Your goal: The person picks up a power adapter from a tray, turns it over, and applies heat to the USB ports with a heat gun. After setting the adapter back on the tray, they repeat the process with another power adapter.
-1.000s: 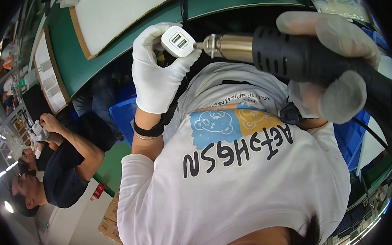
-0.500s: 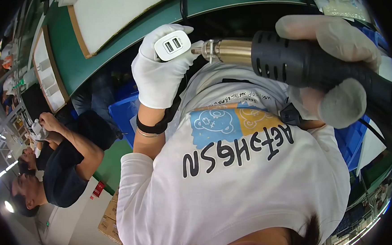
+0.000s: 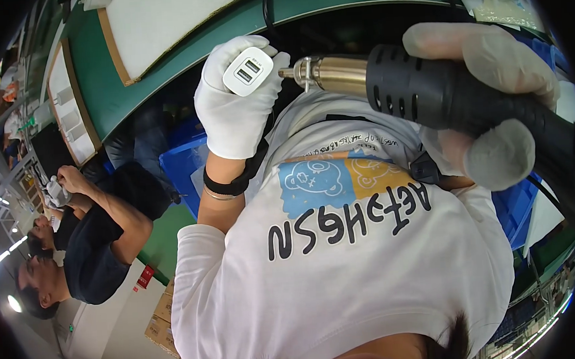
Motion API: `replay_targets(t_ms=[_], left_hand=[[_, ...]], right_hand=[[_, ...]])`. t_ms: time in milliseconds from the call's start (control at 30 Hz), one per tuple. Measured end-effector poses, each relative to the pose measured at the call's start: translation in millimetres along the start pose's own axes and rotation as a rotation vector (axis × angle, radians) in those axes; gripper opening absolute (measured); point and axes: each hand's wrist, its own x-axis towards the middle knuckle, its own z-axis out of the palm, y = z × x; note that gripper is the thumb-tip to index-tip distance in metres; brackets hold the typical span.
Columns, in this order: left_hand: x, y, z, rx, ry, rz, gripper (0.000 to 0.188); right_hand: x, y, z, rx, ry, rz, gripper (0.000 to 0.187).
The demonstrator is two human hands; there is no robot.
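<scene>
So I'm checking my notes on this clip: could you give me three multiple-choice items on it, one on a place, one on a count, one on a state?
1. Where is the metal nozzle tip of the black tool?
A. at the side of the white charger
B. on the green bench
C. inside the blue bin

2. How many slots show on the charger's face?
A. one
B. two
C. four

3. How is the charger held?
A. lying loose on the bench
B. in the right hand's grip
C. in the left hand's grip

Answers:
1 A: the nozzle tip of the black tool sits at the edge of the white charger.
2 B: two slots lie side by side.
3 C: the white-gloved left hand closes around it, while the right hand holds the tool.
</scene>
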Motion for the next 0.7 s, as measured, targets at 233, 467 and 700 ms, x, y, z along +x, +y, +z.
replay_targets(t_ms=[233,467,700], left_hand=[[0.3,7.3,5.7,-0.021,0.036,-0.035,0.032],[1.0,2.8,5.7,-0.068,0.046,-0.065,0.032],[2.4,2.4,4.9,0.087,0.021,0.014,0.036]], right_hand=[[-0.6,9.6,18.4,-0.025,0.142,-0.129,0.064],[-4.5,12.3,25.7,0.109,0.227,-0.105,0.065],[-6.5,14.3,29.7,0.242,0.313,-0.082,0.065]])
